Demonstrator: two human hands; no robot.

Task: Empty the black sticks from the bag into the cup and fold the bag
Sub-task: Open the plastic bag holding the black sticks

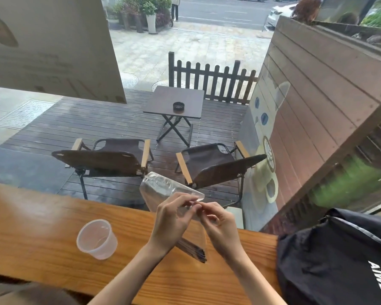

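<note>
Nearby, a black backpack [337, 258] is crowding the counter [31, 216]; both hands, left hand [171, 219] and right hand [218, 225], are pinching the clear bag [161, 188], half-hiding the black sticks [194, 249]; the cup [97, 238] is standing apart.

Clear plastic, black sticks, warm orange wood.

The bag [163, 190] I hold is see-through and colourless, the sticks [193, 249] in it black. My cup [96, 238] is a milky translucent white. The counter [31, 227] is orange-brown wood with darker grain lines. The backpack [339, 256] beside me is black with white lettering. Outside, the two chairs [106, 158] have dark brown fabric and pale wooden armrests, on grey-brown slatted decking [97, 122].
</note>
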